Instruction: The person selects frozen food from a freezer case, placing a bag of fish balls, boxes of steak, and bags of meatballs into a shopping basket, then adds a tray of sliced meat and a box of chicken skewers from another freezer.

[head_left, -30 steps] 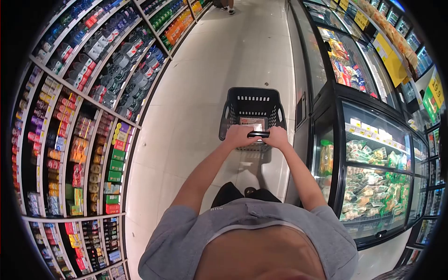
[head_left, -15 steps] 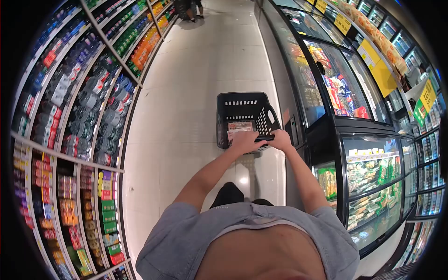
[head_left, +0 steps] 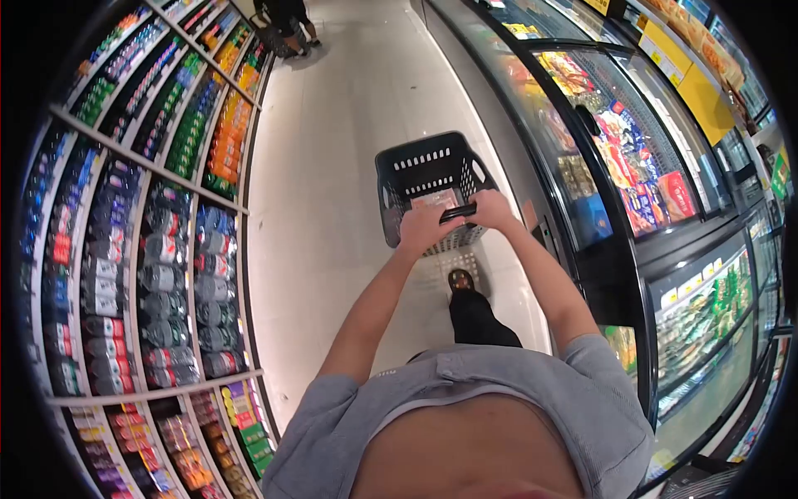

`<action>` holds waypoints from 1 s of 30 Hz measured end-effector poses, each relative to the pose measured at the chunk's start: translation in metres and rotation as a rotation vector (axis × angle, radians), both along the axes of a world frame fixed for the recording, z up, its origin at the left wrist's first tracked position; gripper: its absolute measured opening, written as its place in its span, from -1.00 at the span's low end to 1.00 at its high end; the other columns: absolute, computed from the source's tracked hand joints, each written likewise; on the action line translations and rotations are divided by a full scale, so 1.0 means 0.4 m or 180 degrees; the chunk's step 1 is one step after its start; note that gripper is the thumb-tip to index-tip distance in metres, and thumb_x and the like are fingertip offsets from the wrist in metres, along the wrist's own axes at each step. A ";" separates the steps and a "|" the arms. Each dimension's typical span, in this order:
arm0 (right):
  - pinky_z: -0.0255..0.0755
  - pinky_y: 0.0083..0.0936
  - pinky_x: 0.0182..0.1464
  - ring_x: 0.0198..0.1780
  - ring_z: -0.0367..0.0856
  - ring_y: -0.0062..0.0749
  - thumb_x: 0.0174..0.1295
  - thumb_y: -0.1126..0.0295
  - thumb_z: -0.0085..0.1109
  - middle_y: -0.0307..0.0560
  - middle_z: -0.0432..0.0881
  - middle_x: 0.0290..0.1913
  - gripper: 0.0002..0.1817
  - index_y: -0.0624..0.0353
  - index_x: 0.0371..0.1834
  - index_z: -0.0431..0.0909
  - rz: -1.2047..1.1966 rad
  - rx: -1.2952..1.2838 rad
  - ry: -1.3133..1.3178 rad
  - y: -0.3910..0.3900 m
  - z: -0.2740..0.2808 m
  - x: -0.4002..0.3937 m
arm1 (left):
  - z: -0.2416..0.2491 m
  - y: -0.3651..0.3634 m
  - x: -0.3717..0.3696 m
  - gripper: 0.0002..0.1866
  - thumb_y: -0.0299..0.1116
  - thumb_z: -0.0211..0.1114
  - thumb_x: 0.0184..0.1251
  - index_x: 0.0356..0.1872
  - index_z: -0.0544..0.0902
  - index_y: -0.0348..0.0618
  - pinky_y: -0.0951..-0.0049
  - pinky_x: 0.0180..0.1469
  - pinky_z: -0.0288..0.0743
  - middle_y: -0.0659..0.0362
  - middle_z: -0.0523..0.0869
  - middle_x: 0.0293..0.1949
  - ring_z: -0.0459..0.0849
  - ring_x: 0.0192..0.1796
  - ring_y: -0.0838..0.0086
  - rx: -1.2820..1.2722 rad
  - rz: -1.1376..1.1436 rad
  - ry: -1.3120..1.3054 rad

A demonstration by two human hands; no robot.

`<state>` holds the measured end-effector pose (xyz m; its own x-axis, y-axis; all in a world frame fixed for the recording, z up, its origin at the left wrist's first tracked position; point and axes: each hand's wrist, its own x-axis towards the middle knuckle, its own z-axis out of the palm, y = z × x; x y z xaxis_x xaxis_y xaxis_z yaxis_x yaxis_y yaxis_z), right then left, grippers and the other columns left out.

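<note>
In front of my body hangs a black plastic shopping basket (head_left: 428, 162) with slotted walls. My left hand (head_left: 421, 228) is closed round the left part of its dark handle (head_left: 459, 213). On the right part of the same handle, my right hand (head_left: 494, 209) is wrapped shut. A flat package with a red and white print (head_left: 435, 200) lies in the bottom of the basket, partly hidden by my left hand. One dark shoe (head_left: 460, 280) shows on the floor just behind the basket.
Shelves of bottled drinks (head_left: 170, 291) line the left side. Along the right run glass-topped freezers (head_left: 615, 141) with colourful bags inside. A pale tiled floor (head_left: 332, 166) stretches between them. Far ahead on the left, a person's legs (head_left: 293, 33) stand near the shelves.
The view has moved forward along the aisle and tilted. Shelves and freezers have slid back toward me, and the distant person appears larger. Both hands keep their hold on the basket handle.
</note>
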<state>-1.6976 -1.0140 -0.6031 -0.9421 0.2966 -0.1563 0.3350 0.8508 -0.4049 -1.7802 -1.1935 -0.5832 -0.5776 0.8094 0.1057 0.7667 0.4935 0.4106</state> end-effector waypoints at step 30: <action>0.32 -0.21 -0.02 -0.11 0.47 -0.10 -0.20 0.38 0.30 -0.02 0.46 -0.22 -0.57 0.09 -0.15 0.48 -0.0593 0.0587 0.1212 0.579 -0.193 -1.297 | -0.158 0.665 -1.386 -0.48 0.21 0.33 -0.06 -0.56 0.59 -0.13 0.23 -0.44 0.48 0.06 0.63 -0.59 0.63 -0.48 0.14 0.0080 -0.0246 0.0258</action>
<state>-2.2162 -0.7825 -0.6802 -0.8502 0.4566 0.2619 0.3457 0.8595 -0.3764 -2.3346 -0.9277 -0.6463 -0.5022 0.8478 0.1703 0.8334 0.4219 0.3571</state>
